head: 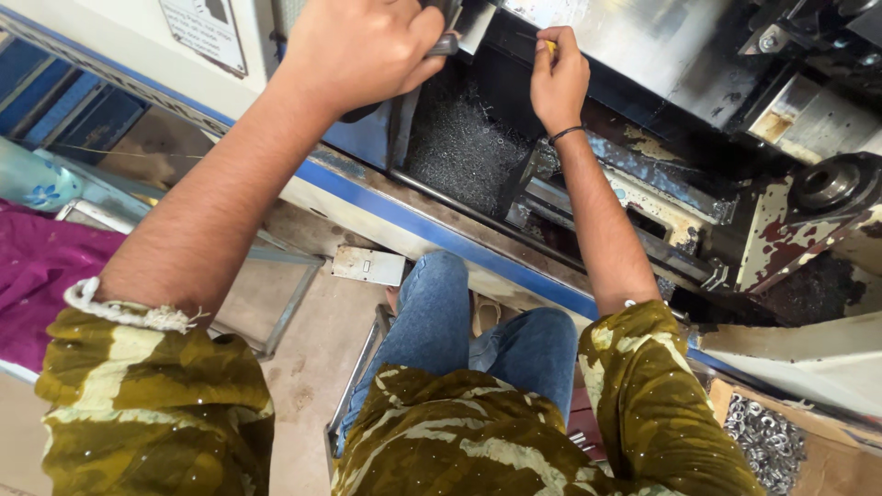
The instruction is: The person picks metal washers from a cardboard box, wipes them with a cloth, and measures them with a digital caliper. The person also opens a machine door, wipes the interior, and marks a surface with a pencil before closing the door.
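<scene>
My left hand [360, 46] is closed around a dark metal handle [445, 44] at the front of a machine, near the top middle of the view. My right hand [557, 78] reaches into the machine's open bay and pinches a small yellow-tipped piece [550, 44] between thumb and fingers. A thin black band circles that wrist. Below both hands lies a bed of dark metal shavings [464, 147] inside the machine. I wear an olive patterned top and blue jeans.
The machine has a blue-edged front rail [413, 220] and worn, rusty metal parts with a round chuck-like piece [827, 184] at right. A box of small metal rings [763, 445] sits at the lower right. Purple cloth [37, 276] lies at left. A metal frame [285, 312] stands on the floor.
</scene>
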